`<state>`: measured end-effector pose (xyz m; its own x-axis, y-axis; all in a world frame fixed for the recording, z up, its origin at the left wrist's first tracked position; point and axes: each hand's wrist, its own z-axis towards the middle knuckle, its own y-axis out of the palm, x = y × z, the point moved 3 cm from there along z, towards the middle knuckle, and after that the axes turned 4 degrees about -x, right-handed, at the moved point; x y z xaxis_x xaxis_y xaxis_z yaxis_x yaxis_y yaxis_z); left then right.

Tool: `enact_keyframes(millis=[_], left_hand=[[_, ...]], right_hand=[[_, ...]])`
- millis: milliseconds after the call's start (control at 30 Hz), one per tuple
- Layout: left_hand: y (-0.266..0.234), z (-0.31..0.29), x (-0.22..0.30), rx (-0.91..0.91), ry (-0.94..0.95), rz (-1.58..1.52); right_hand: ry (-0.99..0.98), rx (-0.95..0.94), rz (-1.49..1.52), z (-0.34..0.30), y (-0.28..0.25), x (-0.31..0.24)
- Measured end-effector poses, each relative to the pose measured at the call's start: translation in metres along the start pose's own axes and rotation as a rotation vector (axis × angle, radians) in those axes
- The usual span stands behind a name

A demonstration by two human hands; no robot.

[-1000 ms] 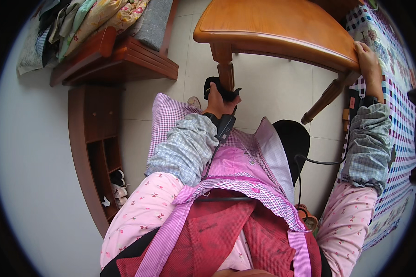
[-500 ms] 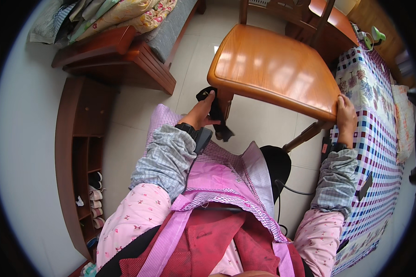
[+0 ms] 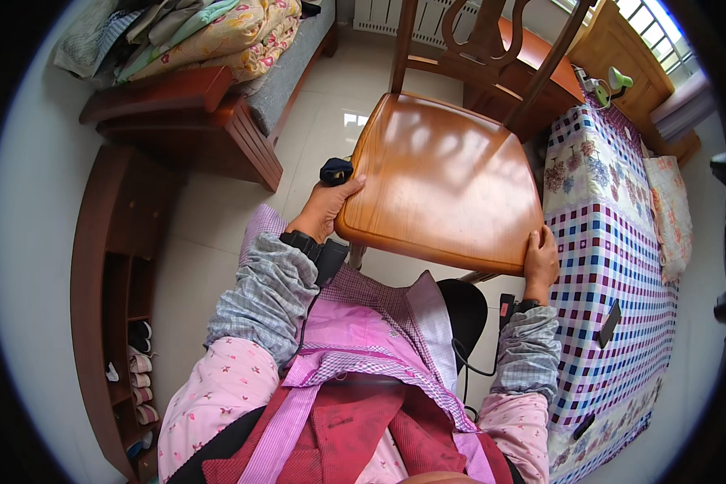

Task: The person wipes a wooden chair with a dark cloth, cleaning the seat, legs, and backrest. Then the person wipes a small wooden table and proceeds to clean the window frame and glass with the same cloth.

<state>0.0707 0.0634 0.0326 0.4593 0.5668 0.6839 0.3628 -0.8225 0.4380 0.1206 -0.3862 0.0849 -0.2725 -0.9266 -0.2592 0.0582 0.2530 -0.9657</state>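
A wooden chair [image 3: 441,181] with a glossy brown seat stands before me, its openwork back on the far side. At the seat's near left corner is my left hand [image 3: 325,209], thumb on the rim and the other fingers hidden below the edge. A bunched black cloth [image 3: 335,171] shows just beyond that hand, against its fingers. My right hand [image 3: 542,262] grips the near right corner, its fingers wrapped over the edge. The chair's near legs are mostly hidden under the seat.
To the right runs a bed with a checked cover [image 3: 597,266], a dark phone-like slab [image 3: 609,323] lying on it. A brown shoe cabinet [image 3: 97,282] stands at left. Beyond it is a wooden-framed couch [image 3: 194,129] piled with bedding. A black cable [image 3: 469,365] hangs near my knee.
My left hand has risen from beside the chair's leg to the seat corner. The cloth, hanging before, is now bunched. The seat looks more level and nearer; my right hand still grips its corner.
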Motion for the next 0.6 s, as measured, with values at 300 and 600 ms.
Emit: enact_keyframes(millis=[300,600], left_hand=[[0.005,0.002,-0.004,0.019,-0.07,0.038],[-0.005,0.004,-0.02,0.183,-0.027,0.349]], right_hand=[[0.048,0.107,0.071,-0.023,0.035,0.031],[0.331,-0.185,0.093,-0.041,0.036,0.037]])
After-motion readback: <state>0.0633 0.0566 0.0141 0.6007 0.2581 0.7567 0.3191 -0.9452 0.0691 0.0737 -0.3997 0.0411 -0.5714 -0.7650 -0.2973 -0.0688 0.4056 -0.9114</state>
